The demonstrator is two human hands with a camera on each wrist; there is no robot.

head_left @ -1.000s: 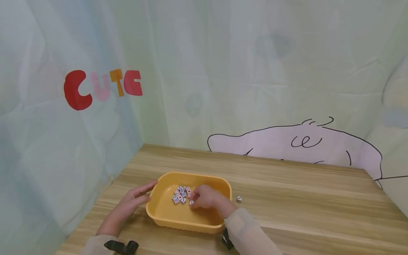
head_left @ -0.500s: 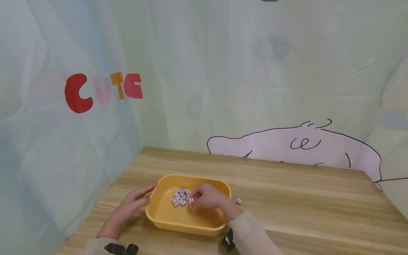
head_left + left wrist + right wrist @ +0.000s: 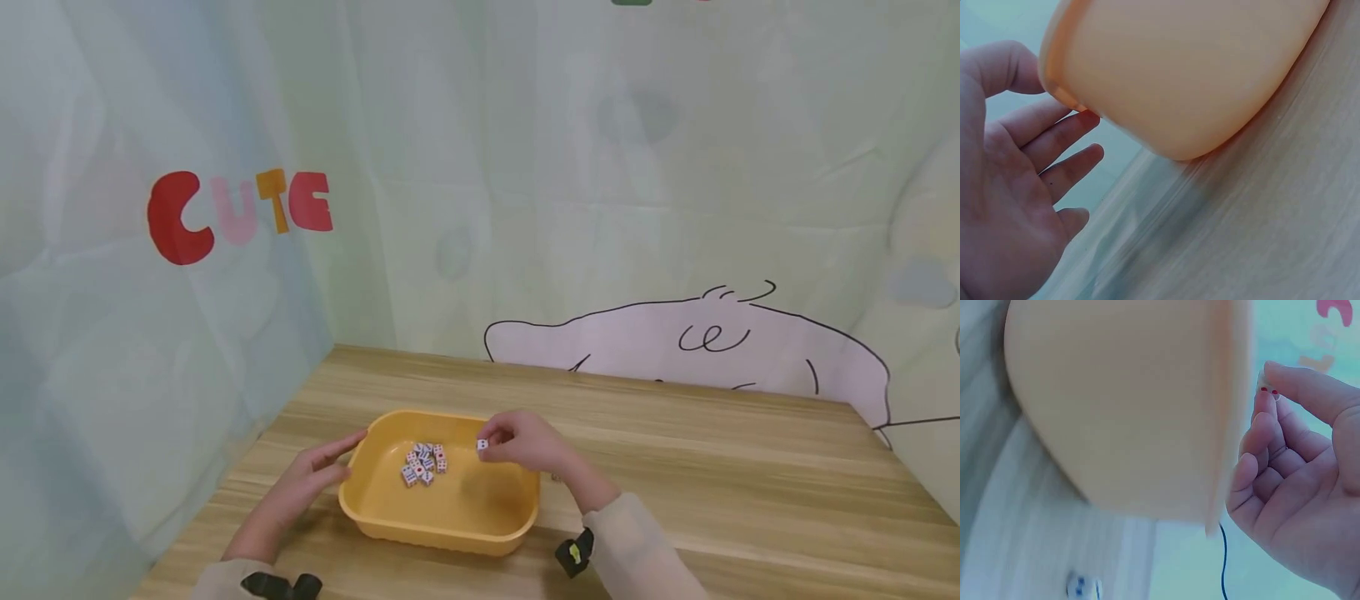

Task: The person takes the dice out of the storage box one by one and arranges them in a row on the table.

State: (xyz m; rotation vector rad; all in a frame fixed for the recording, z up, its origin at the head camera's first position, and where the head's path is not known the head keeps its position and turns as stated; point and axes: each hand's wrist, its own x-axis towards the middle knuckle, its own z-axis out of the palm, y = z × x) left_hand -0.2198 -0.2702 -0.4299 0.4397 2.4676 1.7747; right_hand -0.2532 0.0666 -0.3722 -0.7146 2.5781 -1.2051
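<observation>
A yellow plastic tub (image 3: 390, 521) sits on the wooden table (image 3: 712, 467) with several small white dice (image 3: 422, 462) heaped in its far left part. My right hand (image 3: 517, 442) hovers over the tub's far right rim and pinches one white die (image 3: 482, 445) between thumb and fingertips; the right wrist view shows that die (image 3: 1266, 389) with red pips at my fingertips. My left hand (image 3: 315, 479) lies with straight fingers against the tub's left wall (image 3: 1166, 75), holding nothing.
One loose die (image 3: 1083, 587) lies on the table just right of the tub, hidden behind my right hand in the head view. Printed fabric walls with "CUTE" lettering (image 3: 240, 208) close in the left and back sides. The table extends bare to the right.
My right hand rose out of the tub with one die and moved right and back, to above the far right rim. The left hand stayed against the tub.
</observation>
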